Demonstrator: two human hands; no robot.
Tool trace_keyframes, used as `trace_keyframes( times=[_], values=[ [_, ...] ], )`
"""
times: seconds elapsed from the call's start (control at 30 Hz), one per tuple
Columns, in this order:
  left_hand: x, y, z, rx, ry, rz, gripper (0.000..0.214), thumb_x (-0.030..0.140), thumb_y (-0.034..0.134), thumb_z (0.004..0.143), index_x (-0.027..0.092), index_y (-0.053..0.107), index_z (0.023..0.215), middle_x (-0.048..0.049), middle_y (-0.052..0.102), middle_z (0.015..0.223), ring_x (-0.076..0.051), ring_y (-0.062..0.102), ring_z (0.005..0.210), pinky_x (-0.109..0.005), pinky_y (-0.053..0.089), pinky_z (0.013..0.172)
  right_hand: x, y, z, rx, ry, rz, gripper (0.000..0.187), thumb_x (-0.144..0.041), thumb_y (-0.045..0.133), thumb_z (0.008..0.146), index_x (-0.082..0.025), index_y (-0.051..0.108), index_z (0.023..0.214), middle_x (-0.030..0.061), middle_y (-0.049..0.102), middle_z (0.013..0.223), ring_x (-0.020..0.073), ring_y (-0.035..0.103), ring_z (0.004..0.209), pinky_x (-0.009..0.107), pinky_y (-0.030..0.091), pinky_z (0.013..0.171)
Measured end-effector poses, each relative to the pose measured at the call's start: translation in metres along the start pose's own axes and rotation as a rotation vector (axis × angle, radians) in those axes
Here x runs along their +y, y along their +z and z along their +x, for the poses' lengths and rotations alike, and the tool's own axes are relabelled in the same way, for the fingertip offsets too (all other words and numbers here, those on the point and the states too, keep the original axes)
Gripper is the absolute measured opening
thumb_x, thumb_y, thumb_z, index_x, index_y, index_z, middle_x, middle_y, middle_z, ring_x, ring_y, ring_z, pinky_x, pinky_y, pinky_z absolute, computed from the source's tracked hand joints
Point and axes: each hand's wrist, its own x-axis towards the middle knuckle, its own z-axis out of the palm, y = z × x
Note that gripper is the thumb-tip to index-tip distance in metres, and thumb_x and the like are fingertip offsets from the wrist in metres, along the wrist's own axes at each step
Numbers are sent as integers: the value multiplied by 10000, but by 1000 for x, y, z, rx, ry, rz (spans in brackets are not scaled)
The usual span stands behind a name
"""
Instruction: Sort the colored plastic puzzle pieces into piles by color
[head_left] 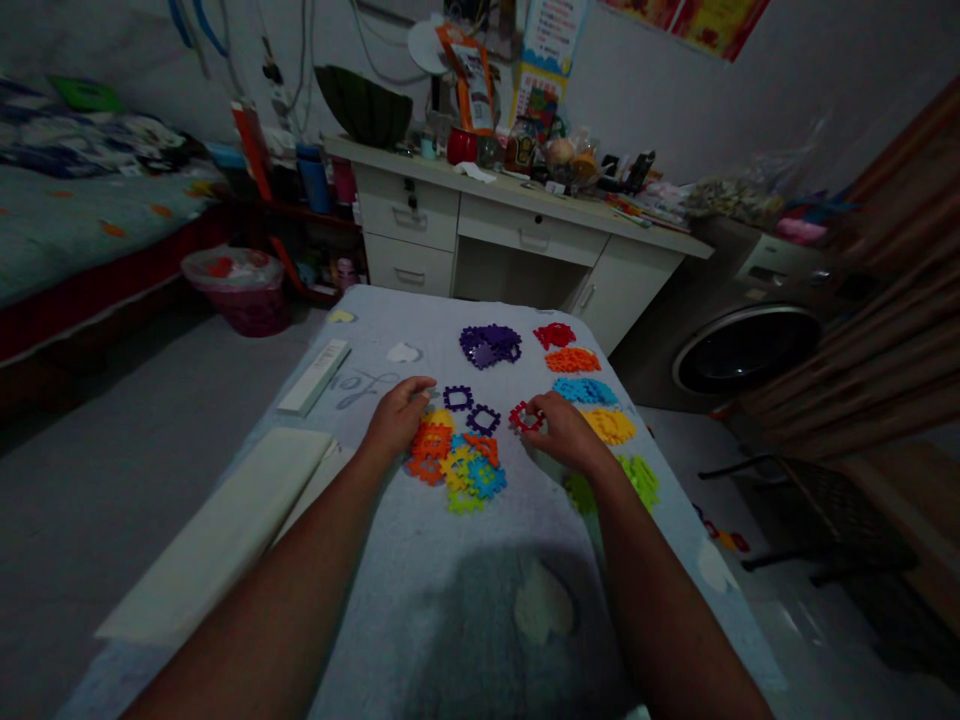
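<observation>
My right hand (561,430) has its thumb and fingers closed on a red square-framed plastic building piece (517,417) with notched edges, at the table's middle right. My left hand (397,418), fingers slightly apart and seemingly holding nothing, rests beside a mixed pile of interlocking pieces (457,462) in orange, yellow, blue and green. Between the hands lie two purple square frames (483,419). Farther back is a purple heap (490,345). Down the right side run sorted groups: red (554,335), orange (572,360), blue (585,391), yellow (610,427) and green (639,482), the last partly hidden by my right forearm.
The cloth-covered table (495,560) carries a long white box (314,377) and a flat pale slab (225,530) on its left. Beyond stand a cluttered white desk (416,215), a washing machine (720,310), a pink bin (244,300) and a bed (97,225).
</observation>
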Motion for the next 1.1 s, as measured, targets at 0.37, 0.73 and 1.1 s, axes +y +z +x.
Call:
trace_keyframes(
  times=[0.37, 0.73, 1.1],
  values=[
    [-2, 1, 0, -86, 128, 325, 370, 300, 485, 814, 204, 669, 1120, -84, 689, 1173, -258, 601, 1125, -446, 446, 1017, 94, -36, 109, 213, 165, -110, 181, -254, 674, 773, -139, 677, 913, 77, 676, 943, 181, 598, 855, 262, 425, 746],
    [-3, 0, -2, -93, 152, 358, 355, 299, 474, 824, 217, 658, 1117, -78, 682, 1174, -263, 591, 1130, -461, 437, 1021, 138, -22, 179, 300, 412, -186, 292, -254, 653, 800, -132, 684, 1063, 142, 679, 1101, 210, 629, 951, 273, 451, 787],
    [2, 0, -2, -95, 135, 343, 313, 279, 494, 813, 252, 663, 1075, -70, 685, 1163, -273, 583, 1134, -474, 421, 1028, 149, -8, 202, 279, 432, -211, 219, -217, 588, 828, -100, 729, 948, 175, 703, 999, 231, 654, 912, 314, 493, 790]
  ],
)
